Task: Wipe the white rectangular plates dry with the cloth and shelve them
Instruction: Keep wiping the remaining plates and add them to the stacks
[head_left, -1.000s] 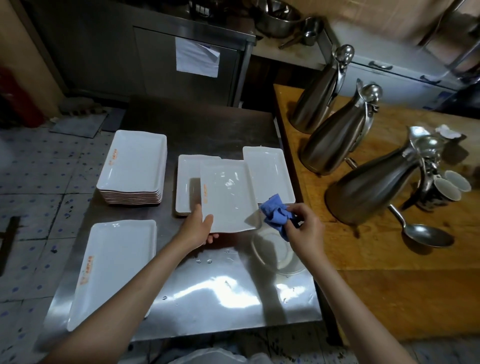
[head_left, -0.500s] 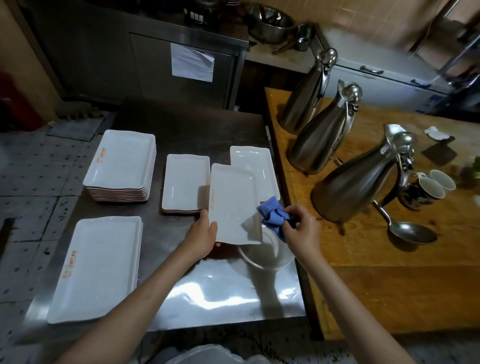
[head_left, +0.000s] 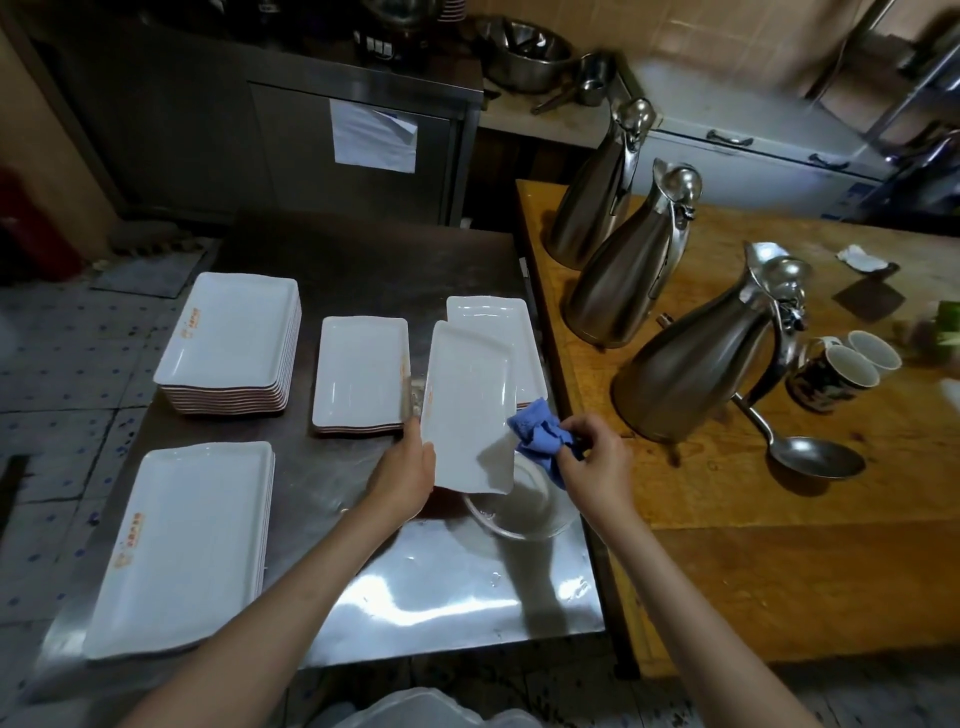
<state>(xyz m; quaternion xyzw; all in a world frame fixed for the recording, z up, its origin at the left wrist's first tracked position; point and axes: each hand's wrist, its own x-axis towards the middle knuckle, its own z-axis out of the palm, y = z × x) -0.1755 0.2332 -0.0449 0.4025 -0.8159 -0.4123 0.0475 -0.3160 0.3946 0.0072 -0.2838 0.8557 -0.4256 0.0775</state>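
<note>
**Plate tipped steeper, cloth at its right edge**

Since half a second ago the held plate (head_left: 467, 410) has tilted further onto its long left edge and looks narrower, while the cloth stays at its lower right edge.

Nearest, at 6 o'clock, a translucent plastic rim (head_left: 415, 709) pokes into view. Above it spreads the steel table (head_left: 457, 597), smooth, glossy and dotted with water drops. Left hand (head_left: 402, 475) grips the plate's near left corner, fingers curled under it and thumb on its edge. Right hand (head_left: 595, 462) pinches the crumpled blue cloth (head_left: 537, 431) between bunched fingers, the cloth touching the plate's right rim. Under the plate sits a round clear glass dish (head_left: 524, 512), partly hidden by it.

At 8 o'clock lies a low stack of large glossy white rectangular plates (head_left: 187, 540); at 10 o'clock a taller stack (head_left: 234, 332). Just left of the held plate is a short stack of narrower ones (head_left: 361, 369), and behind it another plate (head_left: 491, 322), half covered.

At 3 o'clock a worn wooden counter (head_left: 779, 571) butts against the table, carrying a steel ladle (head_left: 810, 457), two mugs (head_left: 841, 374) and three brushed steel jugs (head_left: 691, 364), the nearest close beside the right hand.
</note>
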